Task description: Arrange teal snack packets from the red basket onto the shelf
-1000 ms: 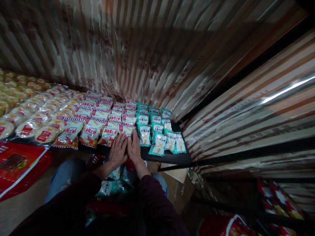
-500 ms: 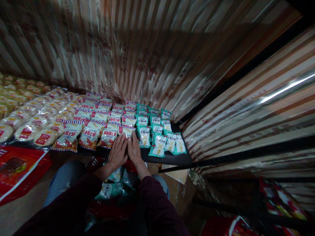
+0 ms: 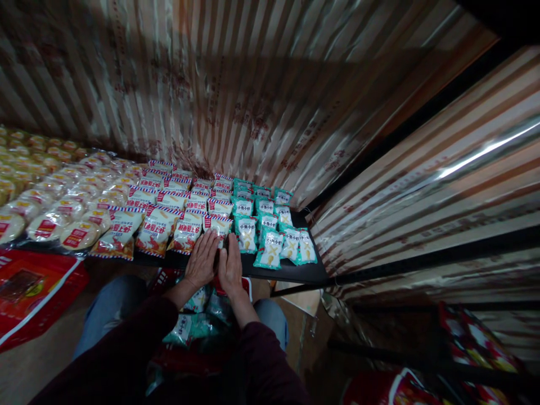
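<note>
My left hand [image 3: 202, 261] rests with stretched fingers against the near end of a small white snack bag [image 3: 217, 223] with a red-and-blue striped top edge. Beside it, my right hand [image 3: 230, 266] is held edge-on, fingers straight, at the bag's right lower corner. The palms face partly toward each other, and part of the bag's lower end is hidden by the fingers. Rows of matching striped bags [image 3: 186, 230] lie to the left. Right of my hands are rows of green-and-white snack bags [image 3: 246, 233].
A black shelf [image 3: 301, 274] carries the bags, with round wrapped crackers [image 3: 79, 234] farther left. Below, between my knees, a red basket holds more green bags [image 3: 182, 328]. A red bag [image 3: 34, 298] stands at left, and a black rack bar [image 3: 405, 257] runs along the right.
My right hand has drawn slightly back from the bag's front and turned more upright. My left hand stays almost in place. The view has shifted a little.
</note>
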Demonstrator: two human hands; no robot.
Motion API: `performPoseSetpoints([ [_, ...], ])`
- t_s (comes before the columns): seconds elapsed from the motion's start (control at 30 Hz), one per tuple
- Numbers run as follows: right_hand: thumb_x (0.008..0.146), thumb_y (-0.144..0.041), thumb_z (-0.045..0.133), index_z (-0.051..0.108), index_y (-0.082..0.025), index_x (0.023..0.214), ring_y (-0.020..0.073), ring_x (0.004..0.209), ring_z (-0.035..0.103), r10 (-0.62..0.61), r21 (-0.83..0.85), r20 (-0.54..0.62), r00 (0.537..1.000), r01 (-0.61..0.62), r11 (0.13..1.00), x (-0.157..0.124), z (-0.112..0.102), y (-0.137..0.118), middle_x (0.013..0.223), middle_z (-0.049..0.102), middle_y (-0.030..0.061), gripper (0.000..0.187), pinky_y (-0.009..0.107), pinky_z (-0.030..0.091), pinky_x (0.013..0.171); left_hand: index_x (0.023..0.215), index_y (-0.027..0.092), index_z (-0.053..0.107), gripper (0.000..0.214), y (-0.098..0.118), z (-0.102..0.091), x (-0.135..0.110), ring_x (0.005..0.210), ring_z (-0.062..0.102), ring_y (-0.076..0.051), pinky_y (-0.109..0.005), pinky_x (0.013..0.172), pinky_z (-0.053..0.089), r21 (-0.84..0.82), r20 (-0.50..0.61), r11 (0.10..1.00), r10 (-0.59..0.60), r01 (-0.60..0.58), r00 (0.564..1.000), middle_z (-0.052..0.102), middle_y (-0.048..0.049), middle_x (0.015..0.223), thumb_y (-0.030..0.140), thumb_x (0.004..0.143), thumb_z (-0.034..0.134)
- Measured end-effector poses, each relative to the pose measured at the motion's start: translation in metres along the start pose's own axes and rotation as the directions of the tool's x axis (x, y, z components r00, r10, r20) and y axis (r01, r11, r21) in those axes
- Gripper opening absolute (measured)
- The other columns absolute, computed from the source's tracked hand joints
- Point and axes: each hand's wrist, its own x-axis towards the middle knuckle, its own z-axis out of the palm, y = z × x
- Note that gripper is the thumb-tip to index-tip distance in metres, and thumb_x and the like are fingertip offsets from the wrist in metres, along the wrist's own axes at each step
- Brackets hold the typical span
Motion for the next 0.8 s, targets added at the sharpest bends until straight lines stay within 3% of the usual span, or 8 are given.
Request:
performPoseSetpoints([
  [0.27, 0.098, -0.043, 0.022, 0.041, -0.012, 0.140, 0.0216, 0.138, 0.032, 0.068, -0.015, 0.024, 0.997, -0.068, 0.998, -0.018, 0.004, -0.002, 0.147, 0.039, 0.0149, 0.056, 0.046, 0.032, 0.112, 0.146, 0.015, 0.025, 0.057, -0.003, 0.004, -0.002, 0.144, 0.013, -0.024, -0.048, 0.114, 0.024, -0.006, 0.022, 1.000, 0.000, 0.000, 1.000, 0.023, -0.0131, 0.154, 0.014, 0.090, 0.037],
  [0.43, 0.098, -0.043, 0.023, 0.038, -0.009, 0.141, 0.0219, 0.139, 0.031, 0.092, -0.040, 0.120, 0.988, -0.087, 0.995, -0.019, 0.002, -0.004, 0.146, 0.039, 0.0161, 0.057, 0.046, 0.030, 0.113, 0.143, 0.017, 0.034, 0.053, -0.001, -0.005, -0.003, 0.144, 0.009, -0.027, -0.052, 0.114, 0.020, 0.003, 0.016, 1.000, -0.016, 0.016, 1.000, 0.023, -0.0141, 0.153, 0.017, 0.090, 0.039],
  [0.57, 0.097, -0.041, 0.025, 0.036, -0.012, 0.143, 0.0213, 0.140, 0.029, 0.064, -0.068, 0.089, 0.994, -0.058, 0.996, -0.020, -0.001, -0.007, 0.148, 0.037, 0.0141, 0.055, 0.045, 0.031, 0.113, 0.141, 0.017, 0.036, 0.052, 0.005, -0.015, -0.013, 0.144, 0.009, -0.027, -0.053, 0.114, 0.019, -0.006, -0.005, 0.999, -0.036, 0.036, 0.999, 0.019, -0.0143, 0.154, 0.015, 0.089, 0.039],
  [0.67, 0.097, -0.040, 0.025, 0.034, -0.013, 0.144, 0.0208, 0.140, 0.028, 0.057, -0.055, 0.088, 0.994, -0.053, 0.997, -0.021, 0.000, -0.007, 0.149, 0.036, 0.0127, 0.054, 0.045, 0.031, 0.113, 0.141, 0.015, 0.036, 0.051, 0.011, -0.019, -0.019, 0.144, 0.011, -0.027, -0.052, 0.113, 0.022, -0.022, -0.009, 0.999, -0.028, 0.027, 1.000, 0.020, -0.0158, 0.154, 0.014, 0.090, 0.038],
  [0.8, 0.097, -0.041, 0.026, 0.034, -0.014, 0.144, 0.0210, 0.139, 0.032, 0.050, -0.031, 0.077, 0.996, -0.048, 0.998, -0.023, 0.005, -0.006, 0.146, 0.040, 0.0121, 0.055, 0.044, 0.032, 0.112, 0.141, 0.012, 0.035, 0.051, 0.013, -0.015, -0.020, 0.143, 0.013, -0.028, -0.052, 0.109, 0.031, -0.056, -0.030, 0.992, -0.117, 0.116, 0.993, 0.018, -0.0181, 0.154, 0.015, 0.090, 0.036],
])
